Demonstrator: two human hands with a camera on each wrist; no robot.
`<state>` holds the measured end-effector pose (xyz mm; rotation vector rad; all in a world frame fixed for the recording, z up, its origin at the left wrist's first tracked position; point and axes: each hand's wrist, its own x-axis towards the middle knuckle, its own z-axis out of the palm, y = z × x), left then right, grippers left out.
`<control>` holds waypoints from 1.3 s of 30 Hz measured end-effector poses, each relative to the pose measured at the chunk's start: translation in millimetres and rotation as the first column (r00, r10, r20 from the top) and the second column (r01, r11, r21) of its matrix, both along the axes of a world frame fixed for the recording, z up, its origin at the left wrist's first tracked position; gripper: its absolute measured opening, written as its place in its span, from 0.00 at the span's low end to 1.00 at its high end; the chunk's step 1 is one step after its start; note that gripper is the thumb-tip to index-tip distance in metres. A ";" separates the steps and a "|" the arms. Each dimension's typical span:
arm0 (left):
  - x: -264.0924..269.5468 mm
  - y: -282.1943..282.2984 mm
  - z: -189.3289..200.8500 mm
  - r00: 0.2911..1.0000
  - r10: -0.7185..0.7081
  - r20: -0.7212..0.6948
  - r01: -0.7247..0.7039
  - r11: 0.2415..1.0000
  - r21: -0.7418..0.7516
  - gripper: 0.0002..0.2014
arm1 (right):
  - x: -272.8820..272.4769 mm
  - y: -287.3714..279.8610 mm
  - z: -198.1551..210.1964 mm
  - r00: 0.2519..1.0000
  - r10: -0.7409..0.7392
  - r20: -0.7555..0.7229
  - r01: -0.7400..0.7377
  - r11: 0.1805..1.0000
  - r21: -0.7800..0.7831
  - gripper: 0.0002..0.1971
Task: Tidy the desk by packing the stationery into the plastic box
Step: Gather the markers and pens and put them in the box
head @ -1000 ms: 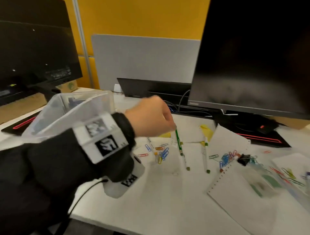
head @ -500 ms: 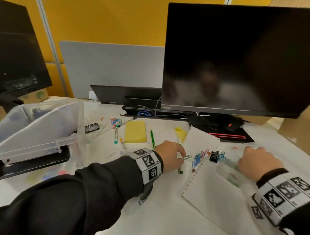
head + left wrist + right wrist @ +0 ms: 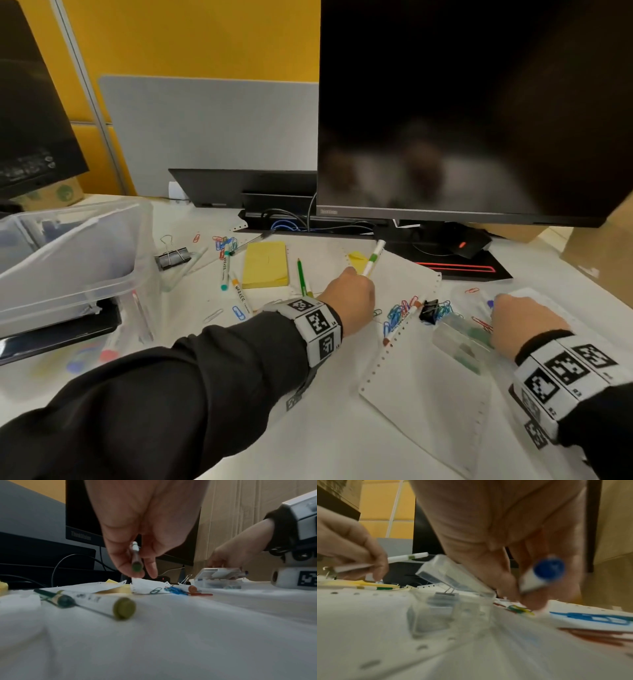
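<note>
The clear plastic box (image 3: 68, 260) stands at the desk's left. My left hand (image 3: 356, 291) is at mid-desk and grips a white marker with a green cap (image 3: 373, 257), its far end tilted up off the paper. In the left wrist view this marker (image 3: 136, 559) sits between thumb and fingers of the left hand (image 3: 142, 573). My right hand (image 3: 513, 315) is low at the right. There the right hand (image 3: 530, 599) pinches a blue-capped marker (image 3: 542, 574), its fingertips down on the paper among clips.
A small clear case (image 3: 459, 339) with its lid ajar lies beside my right hand. Paper clips (image 3: 399, 313), a black binder clip (image 3: 430, 308), a yellow note pad (image 3: 265, 263), a green pencil (image 3: 301, 277) and more markers (image 3: 225, 270) are scattered. A monitor (image 3: 472, 109) stands behind.
My left hand came down from the air onto the green-capped marker and has lifted its far end. The right hand came into view at the right.
</note>
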<state>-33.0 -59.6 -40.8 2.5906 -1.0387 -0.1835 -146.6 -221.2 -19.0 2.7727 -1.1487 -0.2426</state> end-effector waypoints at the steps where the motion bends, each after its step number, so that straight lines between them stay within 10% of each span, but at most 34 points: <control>1: -1.4 -1.9 0.1 0.999 -0.031 -0.013 0.031 0.999 -0.015 0.15 | 2.9 0.7 0.3 0.997 -0.026 0.071 0.025 0.999 0.021 0.15; 7: -6.0 -14.6 -11.5 0.984 -0.156 -0.081 0.163 0.983 0.088 0.14 | 16.8 4.4 -5.1 0.899 -0.071 0.431 -0.021 0.979 0.205 0.18; 17: -10.7 -9.3 -6.8 0.998 0.050 -0.022 -0.046 0.985 0.169 0.21 | 25.2 26.8 -8.5 0.655 0.026 0.755 -0.315 0.918 0.241 0.15; 22: -15.1 6.2 -3.2 0.993 0.119 0.024 -0.116 0.987 -0.108 0.21 | 29.8 54.4 -5.7 0.638 -0.008 0.770 -0.424 0.831 0.360 0.15; 27: -23.8 29.4 0.8 0.995 -0.097 0.027 0.101 0.959 -0.265 0.17 | 45.4 86.6 -15.9 0.605 0.087 0.791 -0.537 0.778 0.326 0.14; 39: -3.4 60.2 1.2 0.917 -0.387 0.090 0.380 0.920 0.094 0.15 | 75.1 102.3 -16.9 0.598 0.109 0.794 -0.596 0.723 0.349 0.07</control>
